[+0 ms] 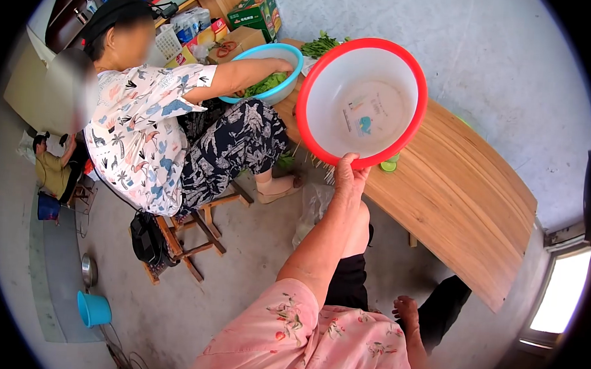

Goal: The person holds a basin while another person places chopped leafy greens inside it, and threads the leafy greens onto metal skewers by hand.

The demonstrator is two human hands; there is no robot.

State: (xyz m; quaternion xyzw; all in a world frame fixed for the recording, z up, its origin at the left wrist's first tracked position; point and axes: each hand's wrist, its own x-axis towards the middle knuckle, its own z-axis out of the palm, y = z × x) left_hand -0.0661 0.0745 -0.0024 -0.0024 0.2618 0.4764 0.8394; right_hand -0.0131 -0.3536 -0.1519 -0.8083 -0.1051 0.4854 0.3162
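Observation:
My left hand (351,168) grips the near rim of a white plastic basin (326,97) with a red edge. The basin is tilted, so its inside faces me; a small blue whale print shows on its bottom, and nothing lies in it. It is held over the left part of the wooden table. A green vegetable piece (389,165) with a pale, round end shows just below the rim, on the table's edge. My right hand (406,309) hangs low beside my right leg, its fingers loosely curled and apart, with nothing in it.
A seated person (147,112) on the left reaches into a blue basin (292,52) of leafy greens. Green stems (321,46) lie behind it on the wooden table (467,185). A wooden stool (198,233), a clear plastic bag (313,208) and a blue bucket (93,309) are lower down.

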